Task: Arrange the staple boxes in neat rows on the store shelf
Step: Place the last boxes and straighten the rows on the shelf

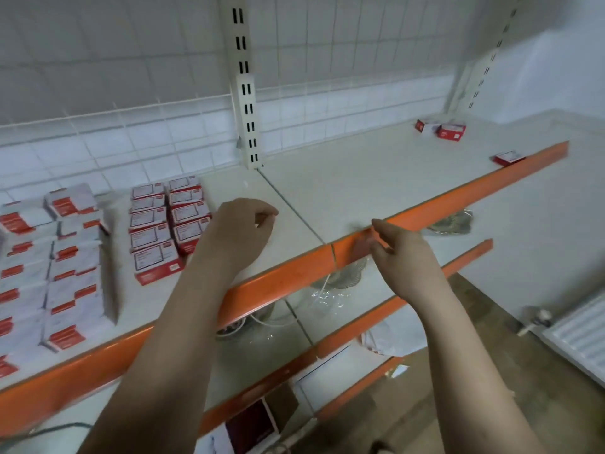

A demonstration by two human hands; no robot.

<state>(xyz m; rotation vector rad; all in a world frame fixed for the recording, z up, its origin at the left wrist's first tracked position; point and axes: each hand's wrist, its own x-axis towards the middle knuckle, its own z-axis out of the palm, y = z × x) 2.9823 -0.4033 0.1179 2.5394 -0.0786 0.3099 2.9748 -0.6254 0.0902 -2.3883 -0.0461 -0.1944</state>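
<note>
Since both your left hand (240, 224) and right hand (397, 249) hang loosely curled and hold nothing, reach for the stray staple boxes (451, 131) far right on the shelf (360, 178) (small, light, stiff card); pinch each by its short sides.

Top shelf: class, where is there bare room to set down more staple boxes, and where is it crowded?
Free: the wide patch of shelf between the two neat rows and the three loose boxes at the far right. A narrow strip also lies between the rows and the left stacks. Crowded: the left end. Both hands, left hand and right hand, hold nothing.
</note>
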